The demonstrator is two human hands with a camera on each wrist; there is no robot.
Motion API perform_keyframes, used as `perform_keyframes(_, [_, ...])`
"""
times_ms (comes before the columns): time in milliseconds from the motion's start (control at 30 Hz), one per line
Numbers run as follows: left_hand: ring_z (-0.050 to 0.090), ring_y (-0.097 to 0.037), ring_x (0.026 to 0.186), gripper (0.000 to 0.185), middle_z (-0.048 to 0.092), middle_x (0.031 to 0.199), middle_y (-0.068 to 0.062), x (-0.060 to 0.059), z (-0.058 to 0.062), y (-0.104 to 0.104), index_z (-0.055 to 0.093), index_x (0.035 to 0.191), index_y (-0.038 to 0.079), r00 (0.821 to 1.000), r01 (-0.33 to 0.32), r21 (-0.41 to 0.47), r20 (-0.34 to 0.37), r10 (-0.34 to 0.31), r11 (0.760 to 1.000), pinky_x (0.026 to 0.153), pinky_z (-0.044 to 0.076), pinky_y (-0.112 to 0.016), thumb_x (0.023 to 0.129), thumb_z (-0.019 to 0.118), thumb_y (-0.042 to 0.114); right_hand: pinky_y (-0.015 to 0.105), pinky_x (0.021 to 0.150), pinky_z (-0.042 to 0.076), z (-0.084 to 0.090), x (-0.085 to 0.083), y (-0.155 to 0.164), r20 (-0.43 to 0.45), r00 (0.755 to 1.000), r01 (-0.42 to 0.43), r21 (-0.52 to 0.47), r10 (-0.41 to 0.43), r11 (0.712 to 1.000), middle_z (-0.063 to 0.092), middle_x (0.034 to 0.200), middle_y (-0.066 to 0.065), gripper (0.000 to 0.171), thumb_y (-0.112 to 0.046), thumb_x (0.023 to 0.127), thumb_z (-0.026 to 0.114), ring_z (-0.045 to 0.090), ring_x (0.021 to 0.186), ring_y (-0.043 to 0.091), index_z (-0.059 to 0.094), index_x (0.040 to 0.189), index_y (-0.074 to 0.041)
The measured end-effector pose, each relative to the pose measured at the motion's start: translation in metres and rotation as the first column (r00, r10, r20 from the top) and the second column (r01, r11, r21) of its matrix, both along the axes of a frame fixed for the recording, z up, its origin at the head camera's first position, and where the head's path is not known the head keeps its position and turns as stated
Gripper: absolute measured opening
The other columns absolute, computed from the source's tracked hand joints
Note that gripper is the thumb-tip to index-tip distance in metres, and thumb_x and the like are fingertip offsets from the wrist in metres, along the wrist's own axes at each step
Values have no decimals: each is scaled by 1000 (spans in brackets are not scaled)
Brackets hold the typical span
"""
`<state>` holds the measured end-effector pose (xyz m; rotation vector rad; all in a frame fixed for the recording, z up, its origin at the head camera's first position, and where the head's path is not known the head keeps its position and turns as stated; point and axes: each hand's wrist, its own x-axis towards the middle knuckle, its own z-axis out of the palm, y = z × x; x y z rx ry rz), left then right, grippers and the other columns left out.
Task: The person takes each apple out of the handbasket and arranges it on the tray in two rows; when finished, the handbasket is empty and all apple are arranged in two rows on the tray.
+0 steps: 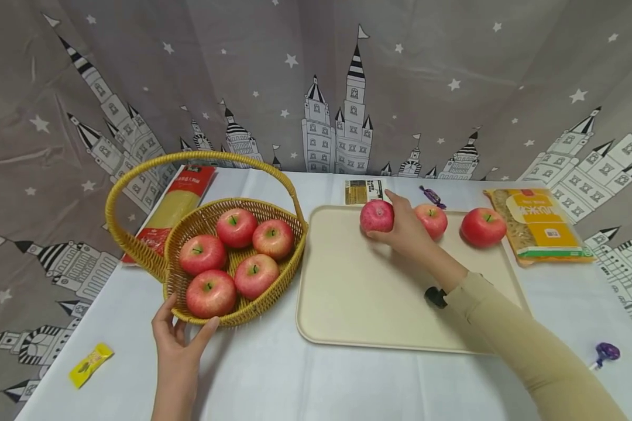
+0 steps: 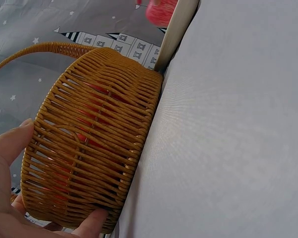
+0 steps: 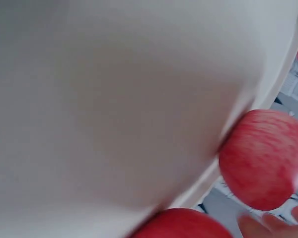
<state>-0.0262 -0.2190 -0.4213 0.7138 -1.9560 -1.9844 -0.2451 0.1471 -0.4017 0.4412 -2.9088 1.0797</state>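
My left hand (image 1: 178, 345) grips the near side of a woven wicker basket (image 1: 289, 275), thumb and fingers spread on its wall. Several red apples lie inside the basket, and its tall handle arches over to the left. In the left wrist view, the weave of the basket (image 2: 97, 129) fills the middle. At the back of a cream tray (image 1: 358, 298), my right hand (image 1: 402, 228) holds a red apple (image 1: 376, 216) between thumb and fingers. Two more apples stand at the tray's back right, one (image 1: 433, 220) partly behind the hand, the other (image 1: 483, 227) in full view.
A red pasta bag (image 1: 184, 196) lies behind the basket, and a yellow pasta bag (image 1: 539, 222) right of the tray. Around them are a small printed packet (image 1: 359, 192), a purple-wrapped candy (image 1: 432, 197), a yellow candy (image 1: 91, 365) and a purple lollipop (image 1: 607, 352).
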Motion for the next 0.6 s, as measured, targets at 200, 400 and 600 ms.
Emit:
perform_keyframes(200, [15,-19,140,85,8,156,0,1,-1,-2,18,148,27,1000,-5,-1,-14,5,1000,113,22,-23,86,71,2,50,100,44,21,25,-22,-208,969,-138,9,137,990,42,143,14,74,-26,83,76,41,130,31,39,144,-9])
perform_keyframes(400, [13,-19,142,87,5,157,2,0,0,-2,17,149,29,1000,-6,-11,20,7,1000,115,18,-29,86,73,7,38,100,44,34,53,-67,-226,884,-412,39,409,911,54,133,5,59,-32,89,70,52,119,21,48,141,-13])
perform_keyframes(600, [12,-20,143,87,5,158,1,0,1,0,17,149,28,1000,-6,-13,19,7,1000,116,16,-31,86,73,7,33,101,42,41,69,-125,-158,757,-606,194,634,771,57,129,2,49,-39,94,61,51,120,16,53,138,-18])
